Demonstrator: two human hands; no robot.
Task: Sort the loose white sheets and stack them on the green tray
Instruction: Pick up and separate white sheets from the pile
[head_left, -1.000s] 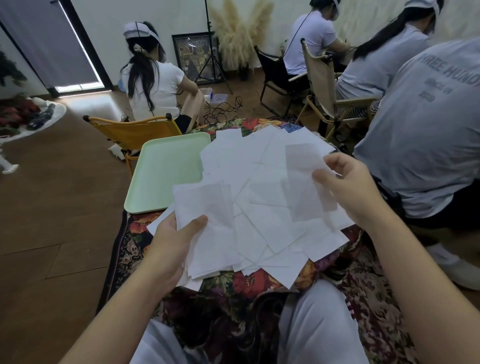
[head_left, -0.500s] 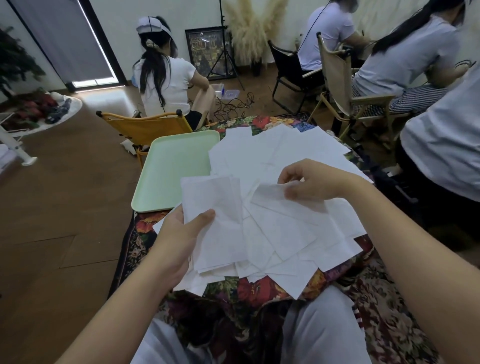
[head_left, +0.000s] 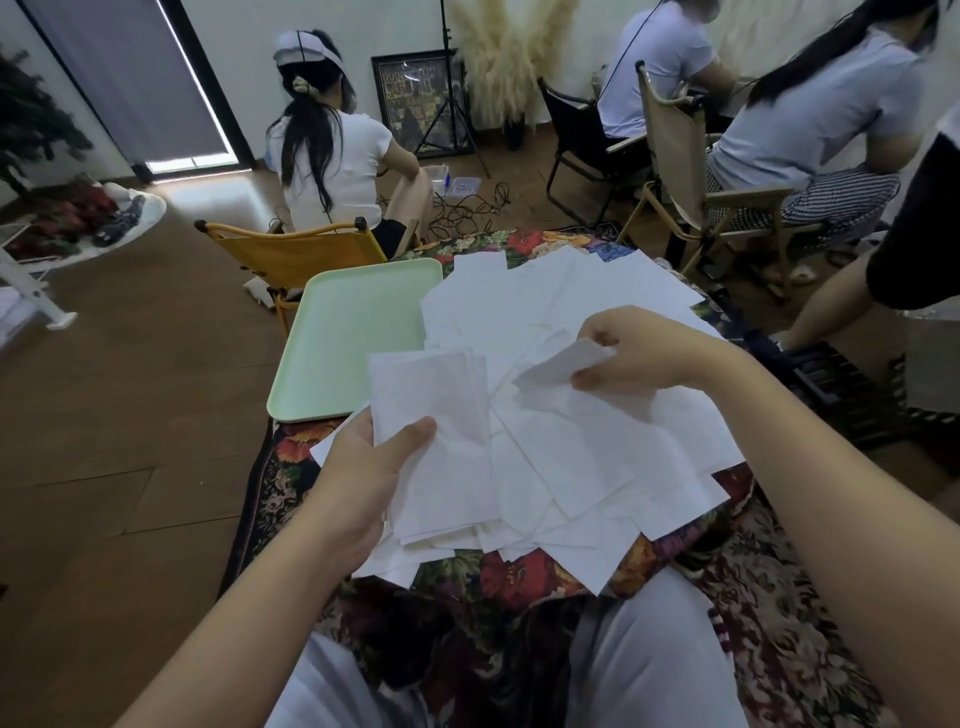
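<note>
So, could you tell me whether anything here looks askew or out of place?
The loose white sheets lie fanned at all angles, some overhanging the near edge of the floral cloth. The green tray holds none. The left hand grips a small stack; the right hand pinches one sheet.

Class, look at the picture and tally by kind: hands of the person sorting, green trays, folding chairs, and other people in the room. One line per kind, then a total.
Hands: 2, the left hand and the right hand
Green tray: 1
Folding chairs: 3, orange, black, beige
Other people at least partly visible: 4
Total: 10
</note>
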